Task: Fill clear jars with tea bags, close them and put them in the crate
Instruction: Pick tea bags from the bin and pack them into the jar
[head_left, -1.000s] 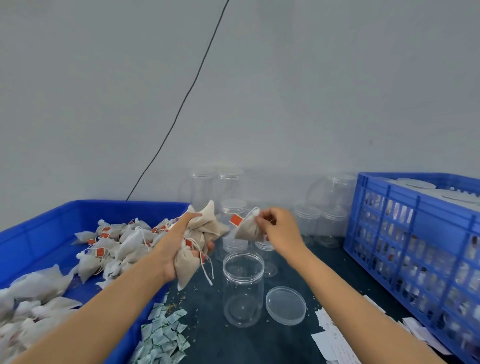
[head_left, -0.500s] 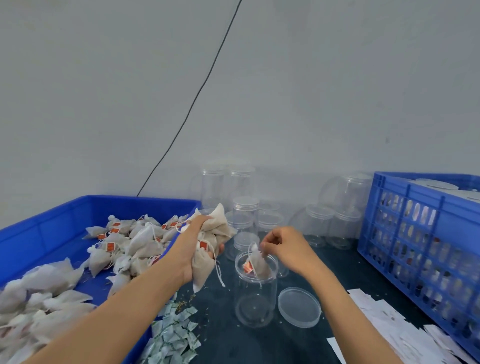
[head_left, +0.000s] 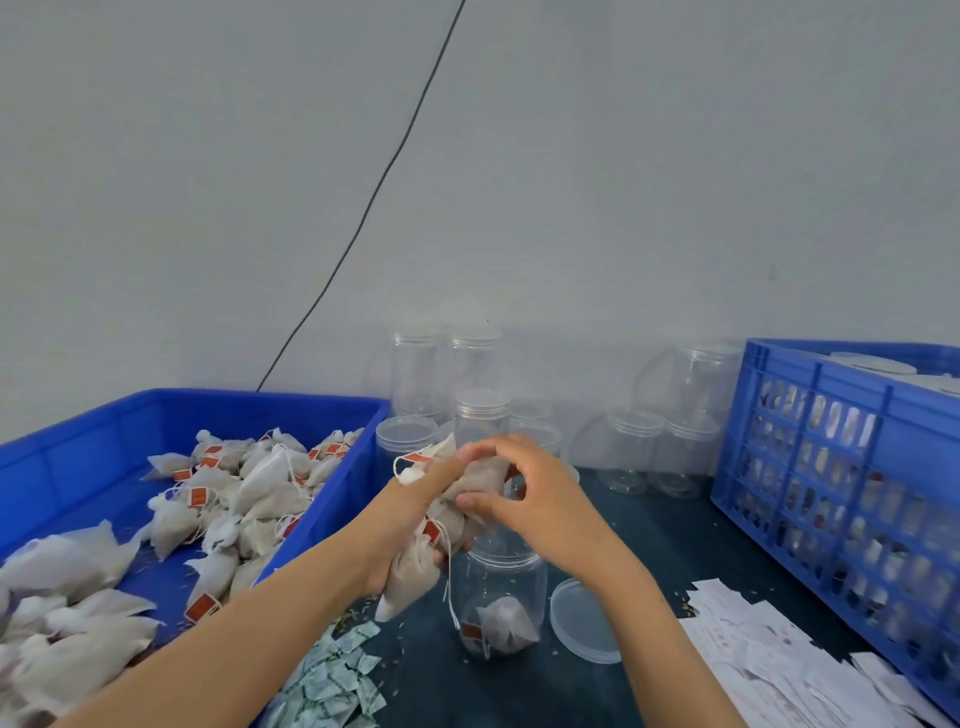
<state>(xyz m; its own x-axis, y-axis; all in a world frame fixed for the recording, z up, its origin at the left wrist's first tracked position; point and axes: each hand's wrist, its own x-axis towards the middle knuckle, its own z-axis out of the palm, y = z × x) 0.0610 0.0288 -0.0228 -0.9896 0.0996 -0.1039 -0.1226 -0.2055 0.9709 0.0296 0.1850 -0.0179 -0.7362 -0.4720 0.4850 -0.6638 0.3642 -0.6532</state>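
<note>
While a bunch of white tea bags (head_left: 415, 566) is gripped by the left hand (head_left: 410, 514), one bag is being pinched out by the right hand (head_left: 530, 499) (filling step), to be dropped into the open clear plastic jar (head_left: 501, 603).

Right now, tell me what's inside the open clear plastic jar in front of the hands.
One white tea bag with an orange tag lies at the bottom of the open clear jar. The left hand and its bunch of tea bags cover the jar's mouth.

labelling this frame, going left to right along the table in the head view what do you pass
blue tray of loose tea bags → left hand holding a bunch of tea bags → open jar with one bag inside → loose lid → paper slips → blue crate
</note>
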